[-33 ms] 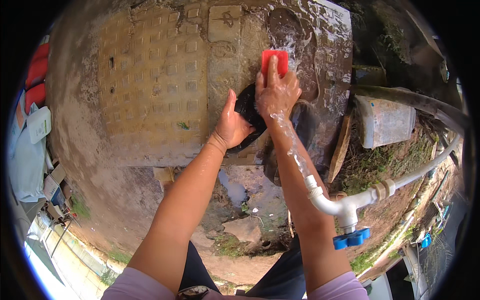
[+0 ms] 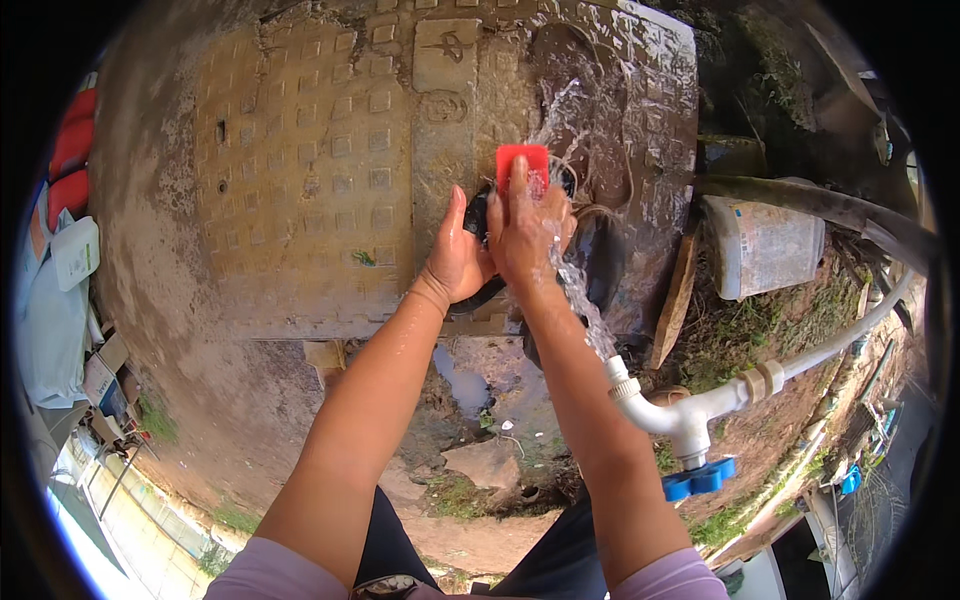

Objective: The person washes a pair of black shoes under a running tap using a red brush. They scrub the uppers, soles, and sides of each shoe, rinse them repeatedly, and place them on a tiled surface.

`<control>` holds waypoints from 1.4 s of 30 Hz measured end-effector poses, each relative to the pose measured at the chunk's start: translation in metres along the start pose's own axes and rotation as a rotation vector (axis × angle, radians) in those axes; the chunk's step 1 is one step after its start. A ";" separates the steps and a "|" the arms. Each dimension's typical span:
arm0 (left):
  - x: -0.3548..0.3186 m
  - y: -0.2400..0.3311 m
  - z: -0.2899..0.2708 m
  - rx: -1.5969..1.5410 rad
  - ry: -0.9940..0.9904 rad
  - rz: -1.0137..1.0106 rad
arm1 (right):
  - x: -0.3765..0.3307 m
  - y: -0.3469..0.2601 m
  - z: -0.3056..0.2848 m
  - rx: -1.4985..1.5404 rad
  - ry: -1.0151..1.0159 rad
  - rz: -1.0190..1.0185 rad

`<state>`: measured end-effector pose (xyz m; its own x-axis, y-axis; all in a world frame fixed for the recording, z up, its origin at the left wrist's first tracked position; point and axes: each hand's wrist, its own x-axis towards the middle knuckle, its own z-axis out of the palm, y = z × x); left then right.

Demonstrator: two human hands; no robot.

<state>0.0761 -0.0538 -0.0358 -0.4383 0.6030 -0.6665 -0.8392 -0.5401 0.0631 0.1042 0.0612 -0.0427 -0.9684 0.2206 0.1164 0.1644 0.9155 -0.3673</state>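
The right hand point(image 2: 527, 235) was clamped on a red block point(image 2: 537, 165), its index finger stretched flat along the top and the other fingers bent down beside it. The block sat above the right-hand part of a wet slab point(image 2: 300, 190) patterned with raised squares, at the far edge of a black item point(image 2: 475, 218) (mostly covered by the hands, so its kind was hard to make out). The left hand point(image 2: 460, 262) was against the near left side of that black item, thumb raised and apart; its fingertips were hidden behind the right hand, so I could not tell whether its grip was closed.

A stream of water point(image 2: 582, 300) ran from a white tap point(image 2: 650, 412) with a blue handle point(image 2: 700, 480) onto the right wrist, and spray flew up past the block. Just right of the hands, a dark rounded object point(image 2: 602, 250) lay on the slab. Beyond the slab's right edge were a strip of wood point(image 2: 676, 300) and a translucent plastic container point(image 2: 770, 245). A small green leaf point(image 2: 363, 258) rested on the slab, left of the hands.
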 end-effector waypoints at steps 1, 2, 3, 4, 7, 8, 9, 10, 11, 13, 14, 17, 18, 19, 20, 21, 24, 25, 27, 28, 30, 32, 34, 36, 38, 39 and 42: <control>0.000 -0.002 0.001 0.004 0.004 0.003 | -0.015 -0.001 -0.001 0.138 -0.089 -0.028; -0.001 -0.002 0.001 0.035 -0.082 0.022 | -0.018 0.001 -0.002 0.114 -0.136 -0.043; -0.001 -0.003 0.002 0.063 -0.084 0.048 | -0.016 -0.001 -0.009 0.088 -0.142 -0.065; -0.001 -0.002 0.001 0.051 -0.077 0.025 | -0.003 0.003 -0.009 -0.010 -0.130 -0.033; 0.001 -0.002 -0.001 0.168 -0.039 0.109 | 0.036 0.009 -0.001 -0.103 0.099 0.060; 0.002 -0.005 -0.002 0.163 -0.089 0.113 | 0.029 0.003 -0.003 -0.091 0.082 0.106; 0.004 -0.005 -0.002 0.107 -0.051 0.047 | 0.004 -0.003 -0.006 0.052 0.050 0.052; 0.004 -0.006 -0.002 0.035 0.008 -0.018 | -0.024 -0.007 -0.008 0.095 -0.079 0.059; 0.005 -0.011 -0.001 0.113 0.208 0.032 | -0.030 -0.008 -0.017 0.127 -0.103 0.029; 0.005 -0.019 0.002 0.179 0.082 0.168 | -0.023 -0.003 -0.021 0.069 -0.113 0.011; 0.006 -0.024 0.004 0.191 0.011 0.284 | -0.004 0.001 -0.018 -0.037 -0.031 0.026; 0.001 -0.031 0.003 0.141 0.245 0.232 | -0.001 -0.003 -0.014 0.002 0.020 0.120; -0.001 -0.034 0.002 -0.017 0.193 0.205 | -0.011 -0.008 -0.014 0.028 0.018 0.136; -0.002 -0.031 -0.001 0.016 0.246 0.192 | -0.036 -0.011 -0.010 0.065 0.041 0.103; -0.005 -0.028 -0.004 0.015 0.185 0.083 | -0.054 -0.013 -0.017 0.233 -0.046 0.084; -0.004 -0.029 -0.005 0.049 0.051 0.051 | -0.052 -0.011 -0.019 0.148 -0.049 0.030; -0.005 -0.024 -0.006 0.107 0.095 0.156 | -0.008 -0.003 -0.016 -0.008 0.005 0.111; -0.004 -0.025 -0.005 0.111 0.129 0.155 | 0.011 -0.002 -0.017 -0.059 0.018 0.178; -0.003 -0.024 -0.003 0.121 0.091 0.172 | -0.001 -0.005 -0.015 -0.004 0.029 0.173; -0.001 -0.025 -0.002 0.066 -0.006 0.154 | -0.021 -0.008 -0.017 0.026 0.052 0.139; 0.001 -0.026 0.000 0.134 0.013 0.057 | -0.056 -0.005 -0.028 0.062 -0.256 0.022; -0.001 -0.027 0.003 0.131 0.091 0.142 | -0.032 0.004 -0.027 0.129 -0.161 0.036; -0.004 -0.026 0.005 0.105 0.312 0.184 | 0.016 0.011 -0.028 -0.053 -0.046 0.177; -0.007 -0.020 0.006 -0.041 0.244 0.295 | 0.035 0.010 -0.023 0.034 0.078 0.220; -0.008 -0.007 0.006 -0.165 0.203 0.431 | 0.025 0.002 -0.028 0.405 -0.034 0.161; -0.009 0.001 0.004 -0.144 0.061 0.542 | 0.008 -0.001 -0.023 0.510 0.011 0.050; -0.008 0.023 -0.005 -0.257 0.285 0.610 | -0.059 -0.021 -0.021 0.703 -0.188 0.092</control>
<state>0.0617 -0.0738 -0.0331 -0.6742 -0.0082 -0.7385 -0.3538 -0.8741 0.3328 0.1620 0.0356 -0.0228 -0.9827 0.1669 -0.0804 0.1485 0.4502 -0.8805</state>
